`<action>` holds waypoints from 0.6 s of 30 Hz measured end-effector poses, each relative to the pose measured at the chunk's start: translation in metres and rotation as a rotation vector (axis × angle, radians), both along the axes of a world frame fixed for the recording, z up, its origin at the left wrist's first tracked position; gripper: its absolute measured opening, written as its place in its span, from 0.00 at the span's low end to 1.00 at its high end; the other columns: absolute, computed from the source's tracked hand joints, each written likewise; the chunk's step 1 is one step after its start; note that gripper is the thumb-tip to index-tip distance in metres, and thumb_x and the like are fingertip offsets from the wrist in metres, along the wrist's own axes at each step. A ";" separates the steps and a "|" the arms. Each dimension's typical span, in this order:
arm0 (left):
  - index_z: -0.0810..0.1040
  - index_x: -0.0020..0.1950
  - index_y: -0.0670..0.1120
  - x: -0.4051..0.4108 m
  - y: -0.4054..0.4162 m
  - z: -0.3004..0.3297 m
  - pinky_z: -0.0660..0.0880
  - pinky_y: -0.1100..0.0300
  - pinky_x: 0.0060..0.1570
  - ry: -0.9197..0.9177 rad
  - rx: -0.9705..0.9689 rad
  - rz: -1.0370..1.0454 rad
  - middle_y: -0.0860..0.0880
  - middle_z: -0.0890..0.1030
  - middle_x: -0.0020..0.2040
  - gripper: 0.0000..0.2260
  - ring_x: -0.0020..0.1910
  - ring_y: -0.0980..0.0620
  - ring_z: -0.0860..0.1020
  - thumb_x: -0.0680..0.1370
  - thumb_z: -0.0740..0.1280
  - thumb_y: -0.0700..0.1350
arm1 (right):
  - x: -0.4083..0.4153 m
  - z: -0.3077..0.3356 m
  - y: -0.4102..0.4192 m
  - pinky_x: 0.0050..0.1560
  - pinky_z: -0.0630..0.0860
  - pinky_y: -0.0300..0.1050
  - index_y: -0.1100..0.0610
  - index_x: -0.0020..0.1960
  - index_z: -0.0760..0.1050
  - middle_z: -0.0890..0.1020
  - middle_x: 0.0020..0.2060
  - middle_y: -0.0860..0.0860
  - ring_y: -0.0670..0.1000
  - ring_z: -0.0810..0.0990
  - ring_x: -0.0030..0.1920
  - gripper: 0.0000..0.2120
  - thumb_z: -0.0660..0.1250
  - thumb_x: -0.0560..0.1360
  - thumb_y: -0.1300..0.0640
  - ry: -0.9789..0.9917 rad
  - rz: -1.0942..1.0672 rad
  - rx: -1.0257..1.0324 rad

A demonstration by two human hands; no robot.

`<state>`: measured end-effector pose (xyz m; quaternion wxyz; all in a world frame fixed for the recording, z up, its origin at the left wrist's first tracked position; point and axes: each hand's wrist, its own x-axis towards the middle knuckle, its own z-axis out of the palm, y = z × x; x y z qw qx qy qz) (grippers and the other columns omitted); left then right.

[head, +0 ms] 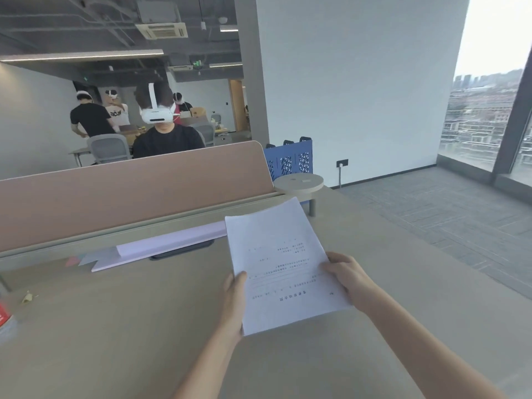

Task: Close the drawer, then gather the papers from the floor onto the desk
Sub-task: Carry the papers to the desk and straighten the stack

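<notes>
A stack of white printed papers (280,263) is held just above the beige desk (129,326), its text facing away from me. My left hand (233,300) grips the stack's left edge with the thumb on top. On the right edge, my right hand (347,273) holds it the same way. The drawer and the floor under the desk are out of view.
A pale lilac board (161,247) lies along the desk's back over a dark flat object (184,250). A pink divider panel (129,191) stands behind it, with a person in a headset beyond. A round stool (298,182) sits at the desk's far right corner. A red item (4,315) lies at the left edge.
</notes>
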<state>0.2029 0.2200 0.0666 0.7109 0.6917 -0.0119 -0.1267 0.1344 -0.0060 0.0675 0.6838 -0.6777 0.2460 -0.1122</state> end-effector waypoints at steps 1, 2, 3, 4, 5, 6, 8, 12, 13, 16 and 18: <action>0.76 0.48 0.53 0.001 -0.010 -0.003 0.79 0.49 0.49 -0.008 0.020 -0.006 0.48 0.82 0.52 0.06 0.49 0.47 0.82 0.81 0.60 0.47 | -0.002 -0.001 -0.012 0.51 0.84 0.55 0.56 0.54 0.84 0.88 0.50 0.57 0.60 0.87 0.46 0.14 0.63 0.76 0.67 0.012 -0.010 -0.002; 0.75 0.47 0.52 0.004 -0.020 -0.008 0.79 0.47 0.52 -0.021 0.041 -0.013 0.47 0.82 0.51 0.06 0.49 0.45 0.82 0.80 0.60 0.46 | -0.003 -0.002 -0.022 0.49 0.83 0.53 0.55 0.53 0.84 0.87 0.51 0.57 0.59 0.87 0.44 0.13 0.63 0.77 0.67 0.019 -0.018 -0.004; 0.75 0.46 0.50 0.005 -0.030 -0.009 0.79 0.47 0.51 -0.034 0.060 -0.017 0.47 0.82 0.50 0.05 0.46 0.44 0.81 0.80 0.60 0.46 | -0.004 -0.004 -0.033 0.50 0.83 0.54 0.55 0.53 0.83 0.87 0.51 0.57 0.58 0.86 0.44 0.13 0.63 0.77 0.67 0.025 -0.025 -0.007; 0.74 0.46 0.48 0.008 -0.040 -0.013 0.77 0.49 0.47 -0.045 0.082 -0.019 0.47 0.81 0.47 0.04 0.43 0.45 0.80 0.78 0.61 0.47 | -0.005 -0.005 -0.042 0.51 0.83 0.55 0.56 0.53 0.83 0.87 0.51 0.58 0.59 0.86 0.44 0.13 0.63 0.77 0.68 0.031 -0.031 -0.014; 0.72 0.45 0.47 0.010 -0.050 -0.016 0.75 0.51 0.44 -0.059 0.107 -0.016 0.46 0.80 0.44 0.06 0.40 0.46 0.78 0.76 0.61 0.48 | -0.006 -0.006 -0.051 0.53 0.82 0.56 0.56 0.53 0.83 0.86 0.51 0.58 0.59 0.85 0.45 0.13 0.63 0.76 0.68 0.040 -0.038 -0.026; 0.70 0.42 0.47 0.013 -0.061 -0.018 0.72 0.52 0.42 -0.078 0.121 -0.015 0.46 0.77 0.41 0.07 0.37 0.47 0.76 0.74 0.61 0.50 | -0.006 -0.007 -0.060 0.53 0.82 0.55 0.56 0.53 0.83 0.86 0.50 0.58 0.59 0.85 0.44 0.13 0.63 0.76 0.68 0.047 -0.050 -0.037; 0.65 0.37 0.47 0.015 -0.082 -0.019 0.66 0.55 0.38 -0.098 0.118 -0.018 0.47 0.71 0.35 0.09 0.33 0.47 0.69 0.74 0.61 0.49 | -0.008 -0.008 -0.076 0.51 0.82 0.53 0.57 0.54 0.82 0.86 0.47 0.58 0.58 0.84 0.43 0.14 0.62 0.76 0.69 0.065 -0.080 -0.050; 0.58 0.35 0.48 0.024 -0.117 -0.021 0.54 0.55 0.35 -0.130 0.178 -0.029 0.50 0.61 0.32 0.14 0.32 0.49 0.59 0.77 0.60 0.41 | -0.009 -0.010 -0.108 0.37 0.83 0.44 0.59 0.57 0.82 0.86 0.40 0.56 0.53 0.85 0.34 0.15 0.61 0.77 0.70 0.107 -0.103 -0.066; 0.58 0.35 0.48 0.028 -0.125 -0.024 0.54 0.55 0.35 -0.153 0.217 -0.036 0.50 0.61 0.32 0.14 0.32 0.49 0.59 0.76 0.61 0.41 | -0.008 -0.011 -0.117 0.35 0.82 0.43 0.60 0.57 0.82 0.86 0.39 0.56 0.52 0.85 0.32 0.15 0.61 0.77 0.70 0.122 -0.108 -0.074; 0.67 0.40 0.48 0.040 -0.145 -0.034 0.59 0.57 0.32 -0.240 0.350 -0.092 0.51 0.67 0.32 0.07 0.30 0.50 0.65 0.77 0.61 0.41 | -0.005 -0.015 -0.141 0.37 0.84 0.45 0.60 0.59 0.82 0.86 0.41 0.57 0.54 0.85 0.35 0.16 0.61 0.77 0.70 0.149 -0.130 -0.095; 0.71 0.58 0.51 0.048 -0.159 -0.042 0.65 0.57 0.32 -0.322 0.385 -0.117 0.51 0.71 0.33 0.11 0.31 0.52 0.71 0.78 0.62 0.41 | -0.001 -0.017 -0.155 0.42 0.84 0.50 0.60 0.58 0.83 0.86 0.40 0.58 0.55 0.85 0.36 0.17 0.61 0.76 0.70 0.152 -0.149 -0.126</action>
